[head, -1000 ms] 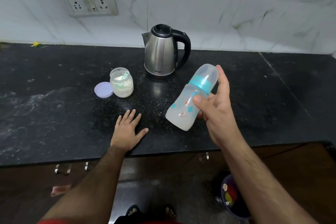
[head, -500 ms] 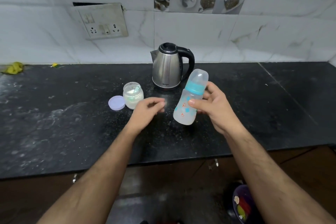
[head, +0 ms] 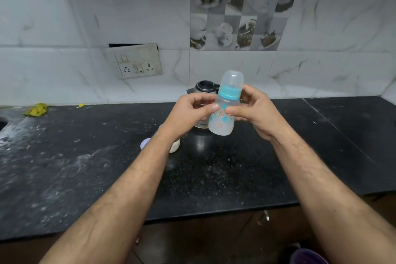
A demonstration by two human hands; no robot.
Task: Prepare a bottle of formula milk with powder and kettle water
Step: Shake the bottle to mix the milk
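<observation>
A frosted baby bottle (head: 222,122) with a teal collar and a clear cap is held upright in the air above the black counter (head: 225,169). My right hand (head: 257,113) grips its right side and my left hand (head: 190,111) grips its left side, thumbs on the front. The bottle looks empty. Behind the hands stands a steel kettle (head: 204,90), mostly hidden. The powder jar (head: 174,147) and its lilac lid (head: 145,143) sit on the counter, largely covered by my left forearm.
A switch-and-socket plate (head: 137,62) is on the tiled wall behind. Yellow scraps (head: 36,109) lie at the counter's far left near a sink edge (head: 2,123). A purple bin (head: 308,257) is on the floor at the lower right.
My left hand left the counter and came up onto the bottle. My right hand brought the bottle upright and higher. The camera tilted up toward the wall.
</observation>
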